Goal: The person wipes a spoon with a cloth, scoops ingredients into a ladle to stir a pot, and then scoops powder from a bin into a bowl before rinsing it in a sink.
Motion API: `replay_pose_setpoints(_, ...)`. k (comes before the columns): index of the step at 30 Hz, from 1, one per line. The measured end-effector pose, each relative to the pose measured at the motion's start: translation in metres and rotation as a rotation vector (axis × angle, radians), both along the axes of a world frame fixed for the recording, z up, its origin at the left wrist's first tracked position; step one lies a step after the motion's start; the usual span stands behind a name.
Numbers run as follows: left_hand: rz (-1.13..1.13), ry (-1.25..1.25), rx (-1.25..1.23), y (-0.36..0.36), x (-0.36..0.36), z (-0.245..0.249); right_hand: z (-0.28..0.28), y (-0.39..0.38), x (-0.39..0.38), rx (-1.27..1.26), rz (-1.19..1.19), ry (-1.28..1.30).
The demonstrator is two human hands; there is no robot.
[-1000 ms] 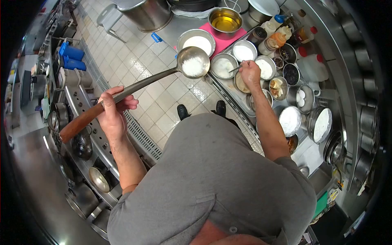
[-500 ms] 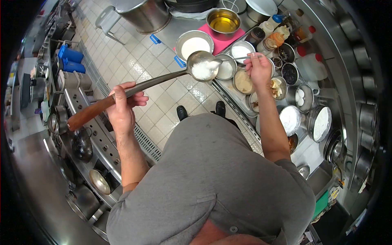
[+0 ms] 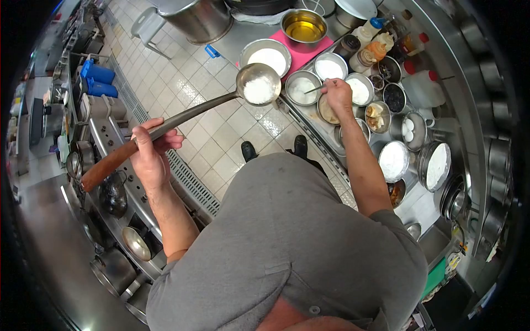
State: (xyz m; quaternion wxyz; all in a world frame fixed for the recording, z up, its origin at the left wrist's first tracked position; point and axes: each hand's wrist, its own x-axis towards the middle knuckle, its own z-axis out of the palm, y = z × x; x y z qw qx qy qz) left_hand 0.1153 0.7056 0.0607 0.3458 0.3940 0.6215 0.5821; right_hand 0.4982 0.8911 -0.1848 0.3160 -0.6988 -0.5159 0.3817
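My left hand (image 3: pixel 152 151) is wrapped round the long handle of a large metal ladle (image 3: pixel 190 112). White powder (image 3: pixel 258 89) lies in the ladle's bowl, which hangs over the floor beside the counter edge. My right hand (image 3: pixel 338 95) pinches the thin handle of a small spoon, whose shaft (image 3: pixel 314 89) reaches into a metal bowl of white powder (image 3: pixel 301 88); the spoon's head is hard to make out. Near that hand sit another bowl of white powder (image 3: pixel 329 67), one more (image 3: pixel 360 90), and a bowl of tan powder (image 3: pixel 328 109), partly covered by the hand.
A bowl of yellow liquid (image 3: pixel 304 26) stands on a pink mat (image 3: pixel 316 54), beside a bowl of white contents (image 3: pixel 267 59). Squeeze bottles (image 3: pixel 380 46) and bowls of eggs (image 3: pixel 408 130) are farther right. A stove (image 3: pixel 118 160) with pans lies left.
The spoon has moved from over the ladle into the white powder bowl. The ladle has shifted left and slightly up, its handle end moving down and left with my left hand.
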Motion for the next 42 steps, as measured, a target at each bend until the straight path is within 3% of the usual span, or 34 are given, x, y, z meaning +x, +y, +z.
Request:
replay_pose_setpoints(3,0.014,-0.005,0.004,-0.002,-0.003,-0.003,-0.010,0.002,0.012,0.007,-0.092,0.156)
replay_pose_setpoints(9,0.005,-0.017,-0.037,0.002,0.006,-0.005,0.044,-0.007,0.023,0.002,-0.280,0.517)
replay_pose_setpoints(14,-0.036,-0.061,-0.062,0.013,0.022,-0.014,0.091,-0.019,0.007,0.110,-0.120,0.696)
replay_pose_setpoints(17,-0.057,-0.061,-0.064,0.016,0.029,-0.015,0.087,-0.017,0.002,0.271,-0.012,0.497)
replay_pose_setpoints(19,-0.052,-0.076,-0.076,0.015,0.029,-0.015,0.057,-0.008,0.005,0.496,0.005,0.183)
replay_pose_setpoints(20,-0.051,-0.075,-0.076,0.014,0.028,-0.014,0.049,-0.009,0.003,0.496,0.006,0.184)
replay_pose_setpoints(22,-0.049,-0.034,-0.057,0.011,0.024,-0.010,0.038,-0.011,0.000,0.525,0.267,-0.033)
replay_pose_setpoints(27,0.005,-0.003,-0.067,0.002,0.017,-0.003,0.020,-0.012,-0.002,0.292,0.073,-0.095)
replay_pose_setpoints(29,0.014,-0.013,-0.001,0.002,0.012,-0.004,0.017,-0.011,-0.003,0.083,0.014,-0.043)
replay_pose_setpoints(32,0.027,-0.006,0.001,0.002,0.008,-0.003,0.009,-0.007,0.001,-0.025,-0.082,0.090)
replay_pose_setpoints(36,0.029,-0.014,0.009,0.002,0.007,-0.005,0.009,-0.004,0.018,-0.038,-0.218,0.381)
replay_pose_setpoints(39,-0.005,-0.010,-0.010,0.005,0.006,-0.007,0.044,-0.006,0.021,-0.043,-0.300,0.489)
replay_pose_setpoints(42,-0.036,-0.046,-0.036,0.012,0.013,-0.012,0.078,-0.011,0.016,0.021,-0.207,0.628)
